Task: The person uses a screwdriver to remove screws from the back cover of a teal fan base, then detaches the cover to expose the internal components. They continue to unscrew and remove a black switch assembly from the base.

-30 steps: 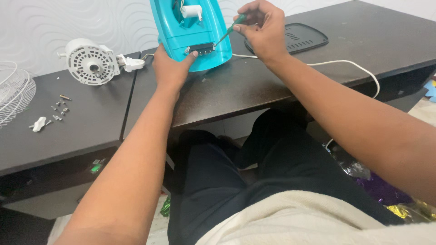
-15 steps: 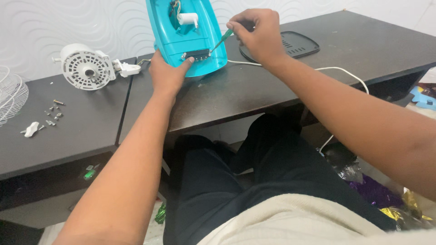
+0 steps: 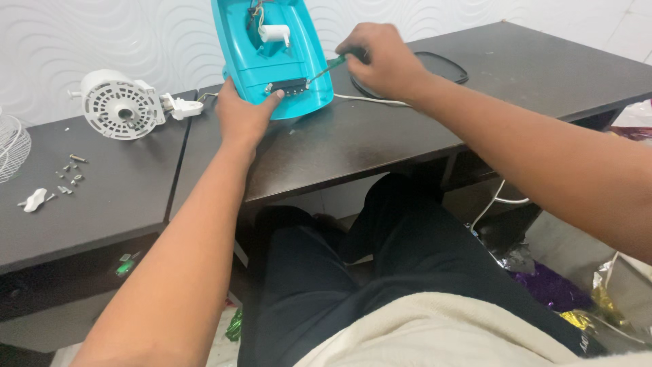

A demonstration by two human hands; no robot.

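- On the dark table (image 3: 407,136), far edge centre: turquoise housing (image 3: 275,64), open side facing the camera, long axis running away from the person, wide rounded end nearest, far end cut off by the frame top.
- Inside the housing: white cylinder (image 3: 274,32) with wires above it; black strip (image 3: 288,85) across the near end.
- Left hand (image 3: 243,112): fingers spread, pressed on the housing's near left rim, thumb beside the strip.
- Right hand (image 3: 380,58): curled around a green screwdriver (image 3: 327,68); shaft slants down-left, tip at the strip's right end.
- Left of housing: white vented motor cover (image 3: 121,104), loose screws (image 3: 68,178), wire grille (image 3: 10,146) at the frame edge.
- Behind the right hand: black oval plate (image 3: 445,66), partly hidden by it; white cord (image 3: 370,100) runs beneath the wrist.
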